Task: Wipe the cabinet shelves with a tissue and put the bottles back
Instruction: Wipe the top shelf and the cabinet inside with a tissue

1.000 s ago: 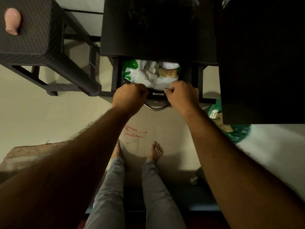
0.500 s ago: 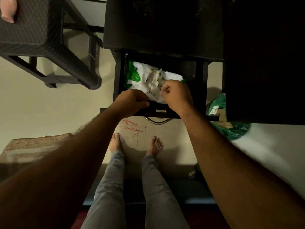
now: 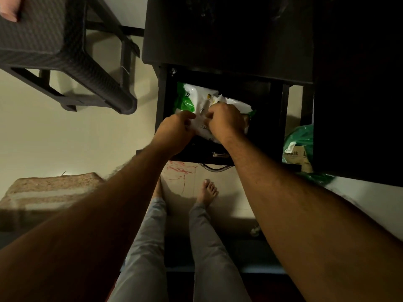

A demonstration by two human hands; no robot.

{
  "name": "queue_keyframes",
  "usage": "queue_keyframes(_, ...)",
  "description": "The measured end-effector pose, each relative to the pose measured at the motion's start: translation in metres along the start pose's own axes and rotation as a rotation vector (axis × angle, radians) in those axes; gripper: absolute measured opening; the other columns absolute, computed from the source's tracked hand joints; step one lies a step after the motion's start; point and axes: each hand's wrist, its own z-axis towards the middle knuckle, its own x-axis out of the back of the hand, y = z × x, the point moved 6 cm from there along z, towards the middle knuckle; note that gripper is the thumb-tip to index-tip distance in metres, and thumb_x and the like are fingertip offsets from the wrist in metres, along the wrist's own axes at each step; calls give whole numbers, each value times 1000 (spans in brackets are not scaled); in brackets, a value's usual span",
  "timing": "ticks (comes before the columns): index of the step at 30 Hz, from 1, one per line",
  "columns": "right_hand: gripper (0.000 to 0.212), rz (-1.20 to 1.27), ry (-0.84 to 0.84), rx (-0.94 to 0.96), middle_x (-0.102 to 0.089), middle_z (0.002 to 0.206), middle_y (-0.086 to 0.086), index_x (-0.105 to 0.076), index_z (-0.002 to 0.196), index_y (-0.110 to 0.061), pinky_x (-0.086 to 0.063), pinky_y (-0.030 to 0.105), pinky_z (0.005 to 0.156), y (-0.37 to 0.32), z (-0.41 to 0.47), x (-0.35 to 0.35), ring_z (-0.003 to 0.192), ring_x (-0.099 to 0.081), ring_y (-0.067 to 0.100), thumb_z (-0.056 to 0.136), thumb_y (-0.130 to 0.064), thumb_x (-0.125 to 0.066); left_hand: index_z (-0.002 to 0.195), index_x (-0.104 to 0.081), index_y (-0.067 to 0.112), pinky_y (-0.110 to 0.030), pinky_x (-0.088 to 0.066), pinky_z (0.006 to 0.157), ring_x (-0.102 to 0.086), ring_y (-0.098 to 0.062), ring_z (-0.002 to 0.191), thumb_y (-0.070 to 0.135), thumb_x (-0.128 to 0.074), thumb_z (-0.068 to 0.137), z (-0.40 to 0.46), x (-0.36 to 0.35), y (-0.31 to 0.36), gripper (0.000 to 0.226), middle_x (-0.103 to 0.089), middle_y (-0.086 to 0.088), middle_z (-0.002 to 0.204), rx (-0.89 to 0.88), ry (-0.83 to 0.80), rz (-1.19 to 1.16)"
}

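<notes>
Both hands (image 3: 204, 125) grip the tissue pack (image 3: 197, 101) inside the open drawer (image 3: 265, 118) above a pale floor (image 3: 65, 138).

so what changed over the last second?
The dark drawer came further out. Both hands left its front edge and moved onto the white-and-green wipes pack inside; the left hand and right hand now pinch at its top. The woven dark stool and green bag stayed put.
</notes>
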Motion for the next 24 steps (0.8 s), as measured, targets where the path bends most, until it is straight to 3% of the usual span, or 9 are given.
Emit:
queue_keyframes(2, 13, 28, 6, -19, -70, 91, -1, -68, 83, -20, -22, 26, 55, 3, 1, -1, 96, -63, 23, 88, -11, -60, 137, -49, 19, -19, -41, 81, -59, -14, 110, 19, -60, 94, 2, 0, -1, 45, -62, -5, 127, 6, 4, -5)
queue_keyframes(4, 26, 79, 16, -55, -59, 71, -4, -52, 62, -18, -18, 25, 50, 8, 2, 1, 82, -59, 20, 86, -11, -59, 136, -49, 19, -20, -42, 81, -59, -14, 110, 21, -62, 93, 3, 0, -1, 45, -62, -4, 126, 6, 8, -7)
queue_keyframes(6, 33, 201, 18, -83, -47, 59, -7, -45, 55, -18, -27, 23, 52, 13, 2, 3, 73, -54, 16, 84, -13, -61, 136, -49, 19, -21, -42, 82, -60, -15, 111, 22, -63, 92, 4, -1, -1, 46, -62, -4, 126, 7, 0, -12)
queue_keyframes(8, 23, 368, 25, -98, -56, 64, -13, -61, 62, -23, -45, 26, 70, 18, 3, 4, 78, -59, 12, 84, -19, -66, 136, -49, 20, -21, -43, 82, -60, -16, 111, 22, -64, 92, 5, -1, -1, 47, -62, -4, 126, 12, -6, -22)
queue_keyframes(10, 10, 514, 37, -85, -68, 76, -13, -74, 75, -23, -54, 33, 82, 24, 3, 4, 82, -65, 9, 83, -18, -71, 136, -49, 20, -22, -44, 81, -61, -17, 109, 22, -64, 92, 6, -1, -1, 47, -63, -4, 125, 15, 0, -21)
queue_keyframes(14, 16, 757, 24, -128, -67, 72, -7, -69, 72, -23, -57, 33, 74, 36, 2, 8, 70, -63, 10, 84, -14, -71, 134, -51, 18, -9, -39, 67, -58, -9, 97, 21, -64, 92, 6, -1, 0, 44, -65, -5, 122, 32, 30, -24)
queue_keyframes(17, 10, 841, 22, -178, -65, 80, -4, -64, 81, -21, -54, 34, 72, 40, -1, 16, 80, -64, 14, 91, -19, -63, 131, -54, 18, -7, -36, 58, -56, -6, 83, 25, -62, 94, 5, 1, 3, 39, -68, -3, 114, 55, 66, -37)
queue_keyframes(21, 13, 923, 42, -172, -62, 81, -5, -61, 82, -24, -55, 32, 68, 43, -9, 25, 78, -62, 11, 93, -18, -60, 118, -62, 16, -20, -50, 63, -61, -6, 73, 38, -57, 95, 0, 5, 14, 32, -67, 3, 95, 89, 149, -133)
queue_keyframes(24, 12, 981, 63, -158, -66, 82, -3, -63, 83, -23, -57, 30, 69, 44, -14, 27, 77, -64, 11, 91, -14, -64, 107, -65, 13, -31, -57, 68, -69, -13, 77, 45, -50, 98, 0, 0, 23, 37, -72, -3, 95, 183, 96, -396)
